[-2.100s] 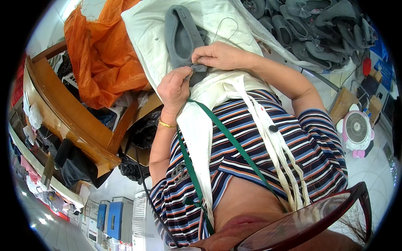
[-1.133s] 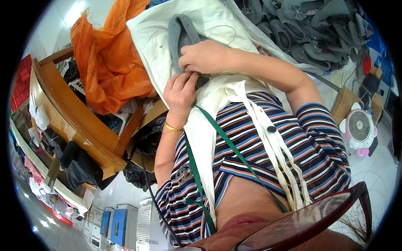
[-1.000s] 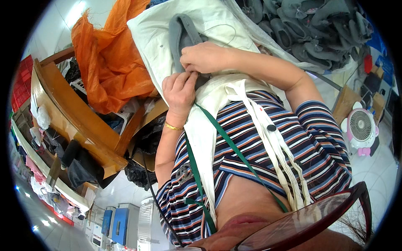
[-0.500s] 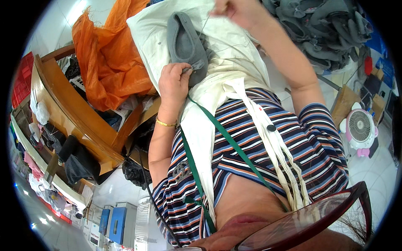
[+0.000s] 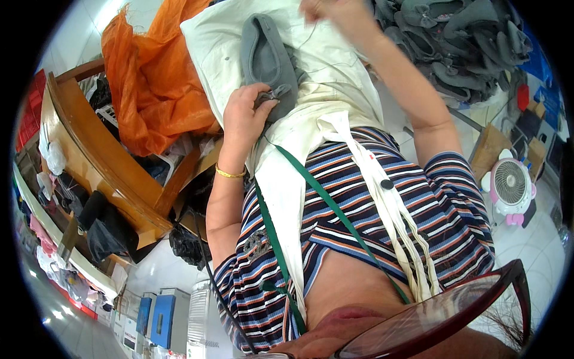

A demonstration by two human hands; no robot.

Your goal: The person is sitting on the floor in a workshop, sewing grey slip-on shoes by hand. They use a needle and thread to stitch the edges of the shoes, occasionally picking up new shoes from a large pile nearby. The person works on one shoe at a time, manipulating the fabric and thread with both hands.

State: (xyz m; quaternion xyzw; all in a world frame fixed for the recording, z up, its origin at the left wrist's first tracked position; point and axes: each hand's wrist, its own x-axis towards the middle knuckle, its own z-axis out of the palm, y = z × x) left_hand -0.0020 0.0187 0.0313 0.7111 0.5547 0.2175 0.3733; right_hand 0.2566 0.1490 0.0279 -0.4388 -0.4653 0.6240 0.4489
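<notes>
A grey soft slipper [image 5: 281,51] with a small bow [image 5: 278,93] near its toe lies on the white cloth over my lap, its opening facing up. My left hand [image 5: 244,116] is closed on the toe end, thumb and fingers pinching beside the bow. Up at the top edge, to the right of the slipper, my right hand [image 5: 335,15] is raised and blurred, its fingers drawn together. A thin thread shows faintly between the slipper and that hand; whether a needle is there is too small to tell.
A heap of similar grey slippers [image 5: 454,42] lies at the upper right. Orange mesh cloth [image 5: 158,90] hangs over a wooden piece of furniture [image 5: 113,161] on the left. To the right stands a pink and white fan [image 5: 510,185]. Green straps [image 5: 323,194] cross my striped top.
My right hand has shifted slightly left and stays high, blurred by motion. The thread, taut earlier, now looks fainter. My left hand keeps its hold on the slipper with a small turn.
</notes>
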